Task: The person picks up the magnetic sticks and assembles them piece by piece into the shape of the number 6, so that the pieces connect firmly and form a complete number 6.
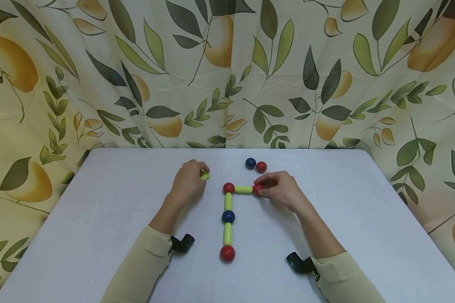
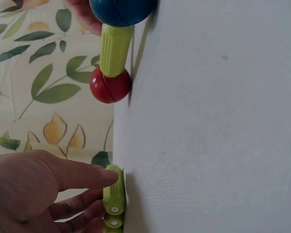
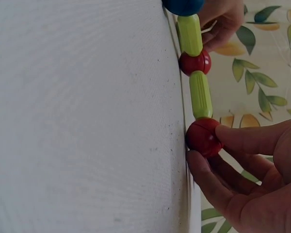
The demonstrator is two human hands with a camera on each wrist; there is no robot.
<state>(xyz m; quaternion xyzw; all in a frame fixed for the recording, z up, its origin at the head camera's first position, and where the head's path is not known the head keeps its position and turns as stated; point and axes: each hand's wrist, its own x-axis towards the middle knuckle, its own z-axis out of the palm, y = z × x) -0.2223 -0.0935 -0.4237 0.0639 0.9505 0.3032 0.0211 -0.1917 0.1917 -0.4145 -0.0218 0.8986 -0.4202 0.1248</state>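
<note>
On the white table stands a chain of balls and yellow-green rods, shaped like an upside-down L. Its upright part runs from a red ball [image 1: 227, 253] past a blue ball [image 1: 228, 216] to a red corner ball [image 1: 228, 188]. From that corner a ribbed rod [image 3: 201, 94] reaches right to a red end ball [image 3: 204, 137], which my right hand [image 1: 282, 190] pinches between thumb and fingers. To the left of the corner, my left hand [image 1: 189, 180] holds a loose yellow-green rod [image 2: 115, 191]. At least one more rod [image 2: 114, 222] lies beside it at the fingers, partly cut off.
Behind the chain, near the table's far edge, a loose blue ball [image 1: 250, 163] and a loose red ball [image 1: 261, 167] sit side by side. A leaf-and-fruit patterned curtain [image 1: 273, 97] hangs behind the table [image 1: 110, 202]. Black cameras are strapped at both wrists.
</note>
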